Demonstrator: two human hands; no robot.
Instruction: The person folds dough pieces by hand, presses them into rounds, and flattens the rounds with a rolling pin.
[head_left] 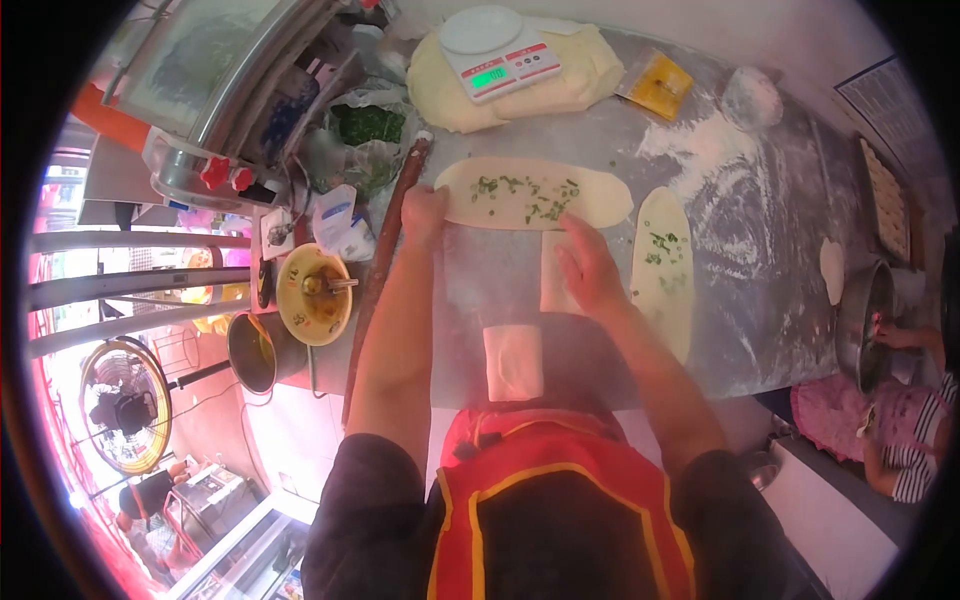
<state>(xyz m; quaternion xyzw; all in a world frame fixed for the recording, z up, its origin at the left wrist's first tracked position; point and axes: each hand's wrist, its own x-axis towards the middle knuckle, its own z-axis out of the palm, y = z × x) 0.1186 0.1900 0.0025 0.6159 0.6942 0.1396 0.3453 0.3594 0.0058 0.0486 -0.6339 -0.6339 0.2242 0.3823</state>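
Touching soft oval dough | left hand curled at end, grip unclear | right hand flat, open

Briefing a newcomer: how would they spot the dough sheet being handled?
Find the scale on the dough mound. Just below lies an oval sheet, left hand and right hand on its edge. Unlike the other scallion sheet, it lies crosswise.
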